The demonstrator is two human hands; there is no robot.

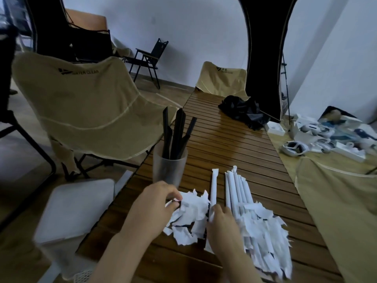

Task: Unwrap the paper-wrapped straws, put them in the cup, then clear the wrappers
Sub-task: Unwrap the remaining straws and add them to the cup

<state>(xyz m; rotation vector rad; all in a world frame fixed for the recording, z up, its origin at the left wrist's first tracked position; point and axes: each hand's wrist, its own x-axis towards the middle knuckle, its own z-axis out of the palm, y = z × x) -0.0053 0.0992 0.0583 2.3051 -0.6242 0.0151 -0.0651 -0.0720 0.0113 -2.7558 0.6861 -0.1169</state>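
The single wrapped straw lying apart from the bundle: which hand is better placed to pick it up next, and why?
Probably the right hand: it already touches the single wrapped straw, while the left hand pinches torn wrappers.

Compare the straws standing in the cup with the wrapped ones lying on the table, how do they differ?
The straws in the cup are bare and black; the wrapped straws show only white paper. The cup's straws stand upright, leaning on the rim of the cup; the wrapped ones lie flat in a row on the slatted table, beside torn wrappers. Both look long and thin.
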